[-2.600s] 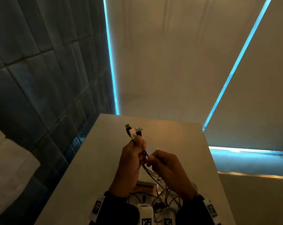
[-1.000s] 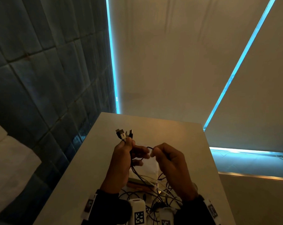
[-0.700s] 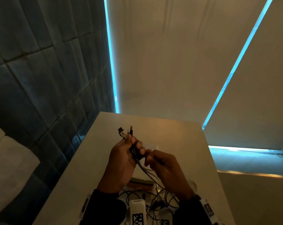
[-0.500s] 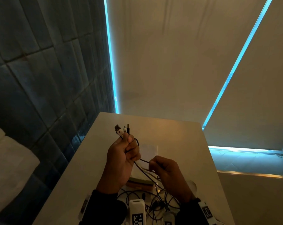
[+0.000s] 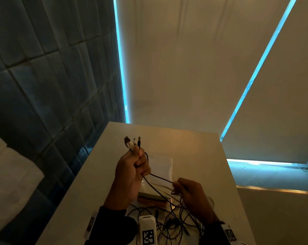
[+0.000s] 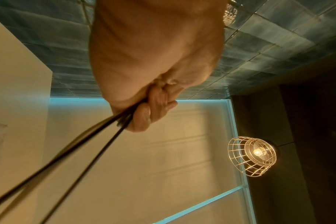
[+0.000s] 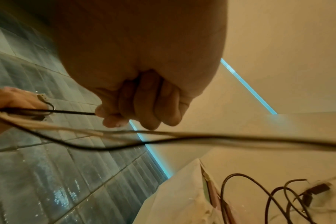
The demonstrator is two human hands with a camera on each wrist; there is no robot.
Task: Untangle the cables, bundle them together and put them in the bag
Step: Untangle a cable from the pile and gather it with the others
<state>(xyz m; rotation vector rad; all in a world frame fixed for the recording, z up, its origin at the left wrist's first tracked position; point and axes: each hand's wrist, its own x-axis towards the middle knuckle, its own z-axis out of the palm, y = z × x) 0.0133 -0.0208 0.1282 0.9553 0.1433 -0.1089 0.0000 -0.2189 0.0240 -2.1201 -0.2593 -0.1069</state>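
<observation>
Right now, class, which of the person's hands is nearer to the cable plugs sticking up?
Left. The left hand grips the cables just below the cable plugs. The right hand pinches a dark cable lower down, toward the person.

I saw cables (image 5: 156, 190), black and white, plug ends fanned upward above table, strands slanting down into loose tangle; clear bag (image 5: 164, 167) lay flat behind.

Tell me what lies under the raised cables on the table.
A clear plastic bag lies flat beneath the cables, with a flat greenish-brown object nearer; its near part is hidden by the hands.
</observation>
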